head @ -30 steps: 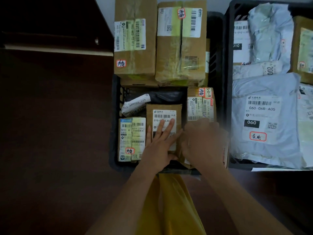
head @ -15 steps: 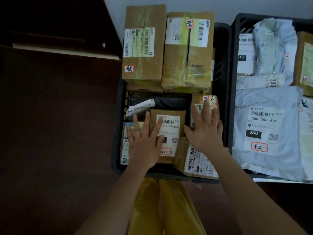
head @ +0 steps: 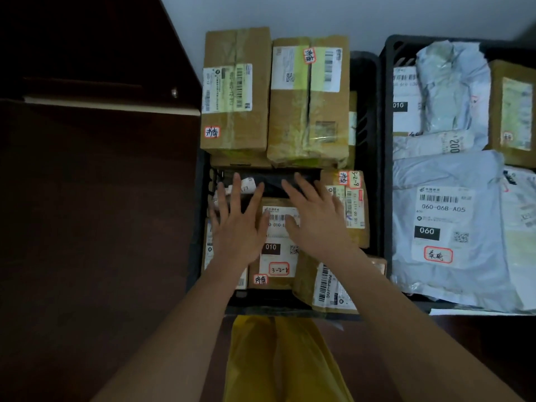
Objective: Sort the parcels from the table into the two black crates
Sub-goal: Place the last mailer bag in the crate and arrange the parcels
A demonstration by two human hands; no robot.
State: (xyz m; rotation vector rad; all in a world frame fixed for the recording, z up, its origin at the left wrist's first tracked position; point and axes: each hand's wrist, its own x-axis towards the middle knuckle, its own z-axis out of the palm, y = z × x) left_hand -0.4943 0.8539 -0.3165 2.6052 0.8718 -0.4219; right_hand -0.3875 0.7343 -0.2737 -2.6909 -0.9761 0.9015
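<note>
2 black crates side by side on a dark brown floor (head: 87, 256), pale wall (head: 290, 13) behind.
Left hand (head: 236, 224) and right hand (head: 316, 221) lie flat, fingers spread, grasping nothing, over brown parcels (head: 275, 265) in the left crate (head: 367, 111); the right crate (head: 387, 158) holds grey bags (head: 446, 227).

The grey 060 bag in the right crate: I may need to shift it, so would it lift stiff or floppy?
Probably floppy: the grey 060 bag is a wrinkled plastic mailer lying flat and sagging over what lies beneath. Likely light for its size, since it looks thin. Its smooth film may slip, so pinching an edge seems safer.
</note>
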